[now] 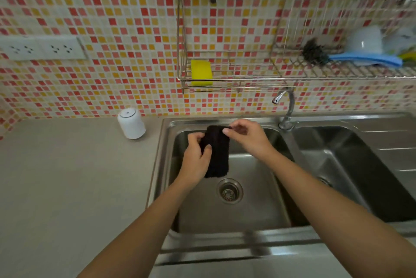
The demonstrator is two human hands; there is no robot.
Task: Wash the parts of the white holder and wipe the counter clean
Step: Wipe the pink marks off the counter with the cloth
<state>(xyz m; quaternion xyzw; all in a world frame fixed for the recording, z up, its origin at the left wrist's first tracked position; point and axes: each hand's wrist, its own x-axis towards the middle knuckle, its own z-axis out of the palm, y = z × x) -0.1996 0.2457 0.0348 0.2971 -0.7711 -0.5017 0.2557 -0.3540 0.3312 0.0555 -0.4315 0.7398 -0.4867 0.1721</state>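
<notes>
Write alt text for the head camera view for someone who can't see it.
Two hands hold a dark cloth over the left sink basin, the left hand gripping its side, the right hand pinching its top corner. A white holder stands on the counter; a yellow sponge sits in the wall rack.

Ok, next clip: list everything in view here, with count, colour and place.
black cloth: 1, black, held over the left basin
white holder: 1, white, on the counter by the wall
counter: 1, beige, left of the sink
sink: 1, steel, two basins
drain strainer: 1, steel, left basin floor
faucet: 1, chrome, behind the basins
wire rack: 1, steel, on the tiled wall
sponge: 1, yellow, rack's left end
brush: 1, black bristles, on the rack
mug: 1, white, mouth down on the rack
wall sockets: 2, white, upper left
left hand: grips the cloth's left side
right hand: fingers pinch its top edge
</notes>
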